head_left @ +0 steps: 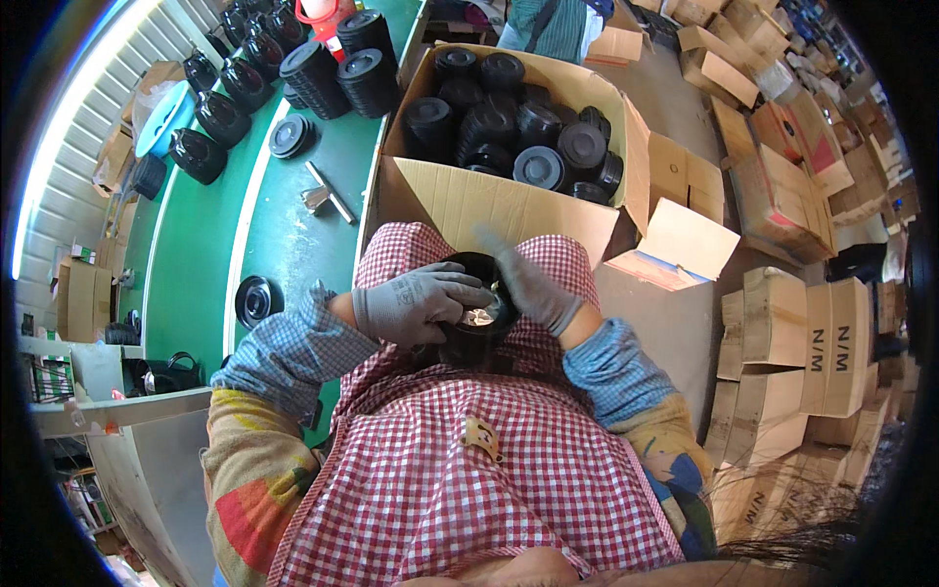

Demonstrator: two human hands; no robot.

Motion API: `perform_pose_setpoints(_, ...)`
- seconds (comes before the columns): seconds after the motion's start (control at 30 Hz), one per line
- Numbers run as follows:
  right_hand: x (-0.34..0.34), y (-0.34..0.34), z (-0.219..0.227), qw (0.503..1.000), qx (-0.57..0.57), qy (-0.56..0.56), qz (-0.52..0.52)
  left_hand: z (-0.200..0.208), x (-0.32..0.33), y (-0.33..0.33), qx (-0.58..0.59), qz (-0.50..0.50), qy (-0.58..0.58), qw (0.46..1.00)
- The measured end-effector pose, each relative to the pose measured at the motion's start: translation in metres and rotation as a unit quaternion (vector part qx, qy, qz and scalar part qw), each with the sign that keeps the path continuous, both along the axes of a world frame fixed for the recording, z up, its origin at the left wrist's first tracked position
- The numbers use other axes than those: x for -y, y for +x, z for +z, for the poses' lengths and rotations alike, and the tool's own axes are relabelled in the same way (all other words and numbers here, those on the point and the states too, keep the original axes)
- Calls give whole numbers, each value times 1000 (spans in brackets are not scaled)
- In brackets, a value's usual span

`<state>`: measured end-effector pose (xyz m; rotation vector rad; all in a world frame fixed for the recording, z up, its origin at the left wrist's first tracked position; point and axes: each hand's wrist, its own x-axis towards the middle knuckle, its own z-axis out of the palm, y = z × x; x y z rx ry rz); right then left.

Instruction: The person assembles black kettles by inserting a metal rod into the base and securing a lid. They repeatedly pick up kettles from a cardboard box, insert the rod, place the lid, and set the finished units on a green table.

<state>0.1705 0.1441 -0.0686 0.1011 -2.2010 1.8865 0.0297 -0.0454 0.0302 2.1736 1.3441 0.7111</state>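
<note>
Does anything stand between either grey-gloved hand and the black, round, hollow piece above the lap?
Nothing visible does. The left hand lies across the black piece, fingers over its opening. The right hand, blurred, is directly beside it; whether it touches is unclear.

Blue basin at upper left, brown cartons stacked right

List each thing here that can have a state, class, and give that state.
Left hand: gloved, fingers over the vessel
Right hand: gloved, motion-blurred, beside the vessel
Vessel: at the lap, tight grip unclear
Large carton: open, filled with black discs
Metal tool: lying on the green table
Jugs: standing in rows
</note>
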Motion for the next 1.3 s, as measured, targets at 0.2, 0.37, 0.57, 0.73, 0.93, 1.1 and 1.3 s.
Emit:
perform_pose_setpoints(0.2, -22, 6, 9, 992, 77, 77, 65, -45, -18, -9, 93, 60, -5, 994)
perform_pose_setpoints(0.37, -44, -6, -4, 994, 82, -67, -11, -40, -42, -36, 150, 7, -12, 989)
perform_pose_setpoints(0.57, -146, -66, -45, 927, -15, 307, -213, -47, -51, -52, 338, 53, 27, 939)
perform_pose_setpoints(0.73, -222, -113, -86, 741, 42, 661, -111, -46, -67, -64, 269, 137, 61, 951)
perform_pose_setpoints(0.93, -238, -159, -79, 641, 208, 731, 106, -30, -97, -70, 166, 130, -15, 977)
perform_pose_setpoints(1.1, -246, -144, -89, 632, 197, 747, 61, -47, -109, -63, 157, 87, -47, 983)
perform_pose_setpoints(1.3, -260, -125, -144, 699, 98, 705, -69, -57, -107, -63, 225, 79, -32, 971)
